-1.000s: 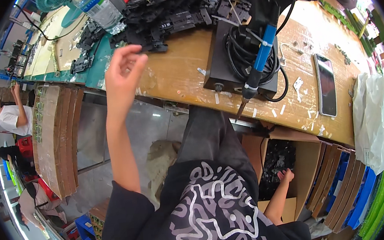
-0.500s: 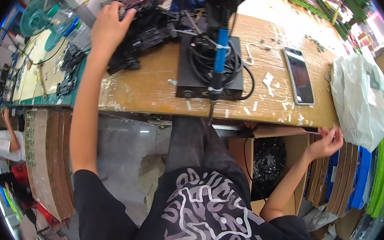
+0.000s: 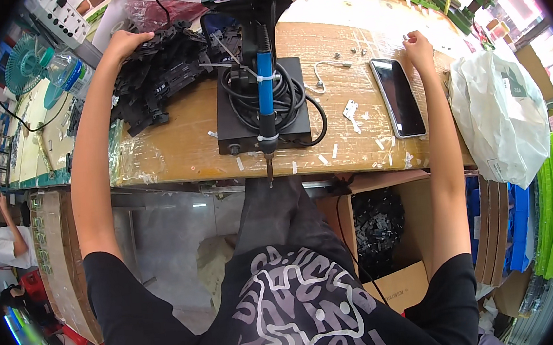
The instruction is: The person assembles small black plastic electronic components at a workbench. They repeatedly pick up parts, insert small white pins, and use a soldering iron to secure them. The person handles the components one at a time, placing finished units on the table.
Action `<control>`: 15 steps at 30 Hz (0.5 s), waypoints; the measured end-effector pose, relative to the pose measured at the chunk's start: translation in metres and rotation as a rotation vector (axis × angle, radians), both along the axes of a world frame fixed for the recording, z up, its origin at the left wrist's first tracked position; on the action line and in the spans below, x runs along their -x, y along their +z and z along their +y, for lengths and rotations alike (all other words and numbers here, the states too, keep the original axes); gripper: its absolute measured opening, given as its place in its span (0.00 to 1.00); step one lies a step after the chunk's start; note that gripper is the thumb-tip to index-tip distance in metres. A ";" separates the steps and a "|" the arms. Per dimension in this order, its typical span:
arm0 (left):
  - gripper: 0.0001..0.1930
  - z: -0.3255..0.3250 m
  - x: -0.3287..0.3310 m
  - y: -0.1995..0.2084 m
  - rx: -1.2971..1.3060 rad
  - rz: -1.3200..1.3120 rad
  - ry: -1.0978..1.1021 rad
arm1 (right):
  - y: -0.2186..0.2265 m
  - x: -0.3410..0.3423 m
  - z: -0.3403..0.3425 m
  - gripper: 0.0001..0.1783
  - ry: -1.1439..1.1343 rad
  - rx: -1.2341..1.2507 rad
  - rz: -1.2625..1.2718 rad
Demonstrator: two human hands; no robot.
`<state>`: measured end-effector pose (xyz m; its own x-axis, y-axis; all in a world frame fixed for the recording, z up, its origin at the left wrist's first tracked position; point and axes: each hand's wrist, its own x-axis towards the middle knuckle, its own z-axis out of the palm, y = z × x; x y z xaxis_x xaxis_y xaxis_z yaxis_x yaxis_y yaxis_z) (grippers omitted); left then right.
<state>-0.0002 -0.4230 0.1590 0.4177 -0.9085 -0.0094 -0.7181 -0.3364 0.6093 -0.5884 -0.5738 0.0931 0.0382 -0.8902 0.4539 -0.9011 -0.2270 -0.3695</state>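
My left hand (image 3: 126, 46) is at the far left edge of a heap of black plastic parts (image 3: 169, 77). One digit stretches out over the heap; the other fingers are partly hidden, and I see nothing held. Beyond the top of a phone (image 3: 398, 99), my right hand (image 3: 417, 47) is over the table with its fingers curled together. Whatever is between those fingertips is too small to make out. Between my arms stands an electric screwdriver (image 3: 265, 98) with a blue sleeve, upright on a stand, its bit pointing down in front of a black box (image 3: 231, 127) with coiled cable.
A white plastic bag (image 3: 501, 113) sits at the table's right edge. White scraps (image 3: 352, 114) and a short white cable (image 3: 320, 70) lie on the wooden table (image 3: 182, 148). Below is a cardboard box (image 3: 419, 222) of black pieces. A green fan (image 3: 22, 66) and a bottle (image 3: 71, 75) stand left.
My right hand has risen from beside the table's front edge to beyond the phone. My left hand has lowered to the heap's edge. The whole view has shifted.
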 end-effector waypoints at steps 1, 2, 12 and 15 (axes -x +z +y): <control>0.18 0.005 -0.003 -0.002 0.081 0.154 0.000 | -0.001 -0.003 -0.006 0.18 -0.037 -0.031 0.036; 0.19 0.007 -0.007 -0.001 0.142 0.193 0.020 | -0.002 -0.006 -0.012 0.18 -0.062 -0.055 0.024; 0.10 0.082 0.033 0.030 0.496 1.080 0.155 | 0.006 -0.009 -0.038 0.11 -0.222 -0.344 -0.035; 0.13 0.141 0.063 0.034 0.739 1.457 0.040 | 0.009 -0.015 -0.032 0.11 -0.210 -0.254 0.183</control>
